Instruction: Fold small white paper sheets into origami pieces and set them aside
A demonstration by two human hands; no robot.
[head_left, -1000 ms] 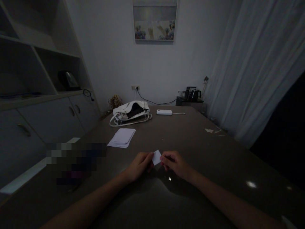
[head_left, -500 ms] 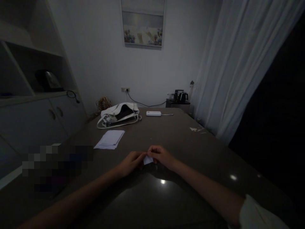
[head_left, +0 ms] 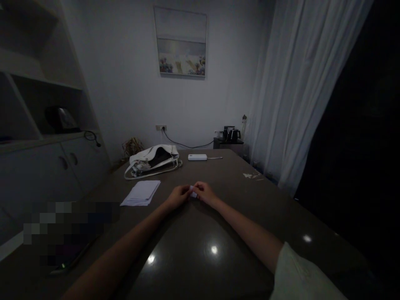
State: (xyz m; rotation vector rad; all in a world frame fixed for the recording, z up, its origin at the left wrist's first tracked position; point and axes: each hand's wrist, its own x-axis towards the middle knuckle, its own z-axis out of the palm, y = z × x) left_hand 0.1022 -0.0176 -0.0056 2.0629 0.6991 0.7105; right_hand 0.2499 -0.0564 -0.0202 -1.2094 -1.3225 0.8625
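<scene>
Paper scrap [head_left: 193,192], pinched between the fingertips of left hand [head_left: 178,196] and right hand [head_left: 205,193], sits equally near the 2, midway between the table [head_left: 237,183] side edges.

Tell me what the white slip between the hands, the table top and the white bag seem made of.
The white slip: probably thin matt paper, though too small to be sure; left hand and right hand pinch it. The table top: dark, polished, perhaps stone or laminate; sharp light spots reflect in it. The white bag: likely leather or imitation, soft, slumped, with glinting fittings.
</scene>
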